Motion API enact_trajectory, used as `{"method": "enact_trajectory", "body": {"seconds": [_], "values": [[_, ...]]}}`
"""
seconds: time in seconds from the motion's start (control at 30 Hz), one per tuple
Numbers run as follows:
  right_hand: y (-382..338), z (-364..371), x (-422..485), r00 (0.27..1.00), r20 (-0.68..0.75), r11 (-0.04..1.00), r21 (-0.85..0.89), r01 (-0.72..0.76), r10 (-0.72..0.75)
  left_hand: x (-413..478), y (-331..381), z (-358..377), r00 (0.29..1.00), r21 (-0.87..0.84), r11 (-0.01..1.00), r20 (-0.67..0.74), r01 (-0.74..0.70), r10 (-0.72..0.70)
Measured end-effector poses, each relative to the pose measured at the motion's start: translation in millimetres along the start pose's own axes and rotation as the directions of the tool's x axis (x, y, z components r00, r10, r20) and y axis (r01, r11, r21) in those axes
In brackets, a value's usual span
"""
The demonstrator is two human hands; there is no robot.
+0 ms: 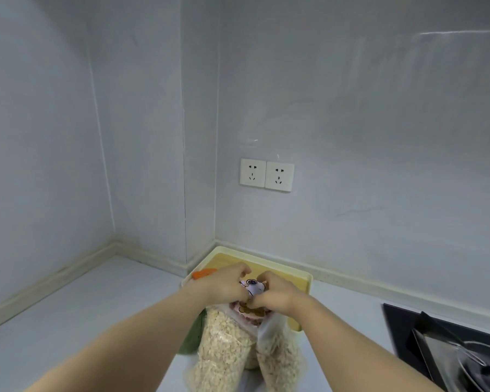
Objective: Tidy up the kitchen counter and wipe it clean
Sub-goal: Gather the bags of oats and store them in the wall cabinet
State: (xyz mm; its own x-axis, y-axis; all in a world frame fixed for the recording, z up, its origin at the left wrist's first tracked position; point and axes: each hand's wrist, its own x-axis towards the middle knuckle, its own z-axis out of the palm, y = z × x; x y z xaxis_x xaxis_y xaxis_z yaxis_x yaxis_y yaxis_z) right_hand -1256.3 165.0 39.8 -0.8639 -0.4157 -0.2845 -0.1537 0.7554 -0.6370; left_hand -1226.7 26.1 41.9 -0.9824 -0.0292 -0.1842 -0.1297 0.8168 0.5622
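Both the left hand (229, 284) and right hand (276, 293) pinch the oat bag (224, 346) top at six o'clock; a slipped grip could spill oats onto the counter (96, 306).

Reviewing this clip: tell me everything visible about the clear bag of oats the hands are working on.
The bag of oats is clear, soft plastic, filled with pale flakes. It stands on the grey counter, in front of a yellow cutting board. Its printed top, white with a cartoon figure, is gathered and pinched by the left hand and right hand. Something green shows beside it on the left; its bottom is out of frame.
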Motion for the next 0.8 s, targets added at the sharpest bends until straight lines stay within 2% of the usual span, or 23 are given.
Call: {"method": "enact_trajectory", "body": {"seconds": [0.07, 0.17, 0.27, 0.37, 0.47, 0.6, 0.67, 0.8], "values": [[4.0, 4.8, 4.1, 0.999, 0.045, 0.999, -0.043, -0.027, 0.028, -0.9, -8.4, 3.5, 0.998, 0.002, 0.999, 0.044, 0.038, -0.038], [9.3, 2.8, 8.6, 0.999, 0.005, 0.999, -0.011, -0.044, 0.044, -1.1, -19.0, 7.4, 0.991, -0.075, 0.993, 0.095, 0.096, -0.089], [14.7, -1.4, 7.5, 0.999, -0.036, 0.990, -0.142, 0.002, -0.007, 2.2, -23.6, 10.5, 0.996, 0.046, 0.996, 0.035, 0.077, -0.079], [20.7, -3.3, 4.7, 1.000, 0.018, 0.955, -0.296, 0.001, 0.004, 3.8, -22.3, 12.5, 0.999, 0.165, 0.986, 0.020, 0.035, -0.039], [25.2, -5.6, 2.0, 0.999, 0.046, 0.938, -0.346, -0.006, 0.023, -0.6, -21.6, 10.1, 1.000, 0.241, 0.971, -0.004, 0.006, -0.005], [29.4, -7.8, -3.3, 0.999, 0.042, 0.912, -0.410, 0.002, 0.017, -1.4, -27.7, 7.3, 0.997, 0.278, 0.960, 0.072, -0.021, 0.000], [30.1, -7.5, -3.3, 0.999, 0.030, 0.889, -0.458, -0.002, 0.018, -0.6, -31.1, 6.0, 0.998, 0.269, 0.963, 0.061, -0.025, 0.009], [27.2, -8.3, -4.7, 0.997, 0.077, 0.857, -0.515, 0.035, 0.006, -2.3, -30.7, 4.4, 0.994, 0.382, 0.917, 0.043, -0.114, 0.105]]}}
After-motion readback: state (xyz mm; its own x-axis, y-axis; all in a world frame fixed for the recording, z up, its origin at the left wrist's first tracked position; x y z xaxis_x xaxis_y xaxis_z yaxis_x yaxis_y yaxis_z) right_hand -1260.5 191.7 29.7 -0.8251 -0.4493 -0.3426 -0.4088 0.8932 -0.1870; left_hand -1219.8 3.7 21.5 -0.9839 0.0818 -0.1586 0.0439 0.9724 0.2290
